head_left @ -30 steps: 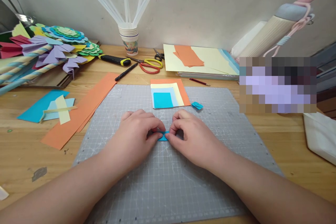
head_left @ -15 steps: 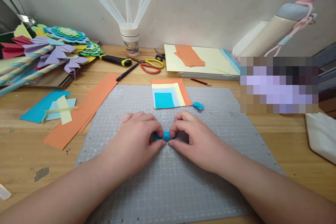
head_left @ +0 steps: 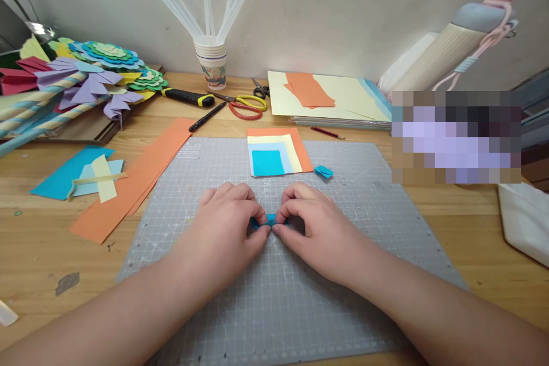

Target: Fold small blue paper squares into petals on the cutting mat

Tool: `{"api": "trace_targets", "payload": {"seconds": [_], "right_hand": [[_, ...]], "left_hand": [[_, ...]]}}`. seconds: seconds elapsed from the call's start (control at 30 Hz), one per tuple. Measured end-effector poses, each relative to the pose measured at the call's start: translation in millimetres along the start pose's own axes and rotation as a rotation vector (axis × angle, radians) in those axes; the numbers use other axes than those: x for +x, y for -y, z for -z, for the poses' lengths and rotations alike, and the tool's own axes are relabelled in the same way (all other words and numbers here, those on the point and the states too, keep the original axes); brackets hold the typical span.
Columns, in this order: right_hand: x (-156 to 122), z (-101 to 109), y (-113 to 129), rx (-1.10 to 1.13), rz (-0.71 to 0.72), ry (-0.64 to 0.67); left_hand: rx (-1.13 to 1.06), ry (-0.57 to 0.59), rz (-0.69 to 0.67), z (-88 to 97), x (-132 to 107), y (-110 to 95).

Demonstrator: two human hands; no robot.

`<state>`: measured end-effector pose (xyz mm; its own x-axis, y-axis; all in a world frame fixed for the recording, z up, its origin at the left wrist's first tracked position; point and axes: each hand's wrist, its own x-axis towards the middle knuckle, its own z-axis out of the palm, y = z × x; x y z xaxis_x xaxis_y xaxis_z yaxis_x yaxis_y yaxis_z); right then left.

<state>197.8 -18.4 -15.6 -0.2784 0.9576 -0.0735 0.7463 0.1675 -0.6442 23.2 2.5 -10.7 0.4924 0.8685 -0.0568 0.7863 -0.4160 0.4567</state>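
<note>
My left hand [head_left: 225, 229] and my right hand [head_left: 315, 226] meet over the middle of the grey cutting mat [head_left: 351, 229]. Both pinch a small folded piece of blue paper [head_left: 269, 219] between thumbs and fingertips; most of it is hidden by the fingers. Just beyond the hands lies a stack of paper squares [head_left: 277, 152], orange under yellow, pale blue and bright blue. A small folded blue piece [head_left: 323, 171] lies to the right of that stack.
Orange paper strips [head_left: 132, 177] and blue and yellow scraps [head_left: 81, 174] lie left of the mat. Paper flowers [head_left: 86, 77] are piled at the far left. A utility knife [head_left: 189, 97], a pen [head_left: 207, 116], scissors [head_left: 242, 106], a cup of plastic sticks [head_left: 211, 63] and paper sheets [head_left: 326, 97] sit at the back.
The fingertips of both hands have closed in on the small blue paper, so less of it shows now. The hands have stayed in place over the mat.
</note>
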Motion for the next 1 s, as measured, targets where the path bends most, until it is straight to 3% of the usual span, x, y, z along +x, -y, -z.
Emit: {"api": "trace_targets", "payload": {"seconds": [0.47, 1.0], "right_hand": [[-0.4, 3.0, -0.5, 0.004, -0.035, 0.001], [2.9, 1.3, 1.1, -0.066, -0.036, -0.019]], "left_hand": [[0.019, -0.009, 0.095, 6.4, -2.3, -3.0], [0.046, -0.040, 0.069, 2.8, -1.5, -2.9]]}}
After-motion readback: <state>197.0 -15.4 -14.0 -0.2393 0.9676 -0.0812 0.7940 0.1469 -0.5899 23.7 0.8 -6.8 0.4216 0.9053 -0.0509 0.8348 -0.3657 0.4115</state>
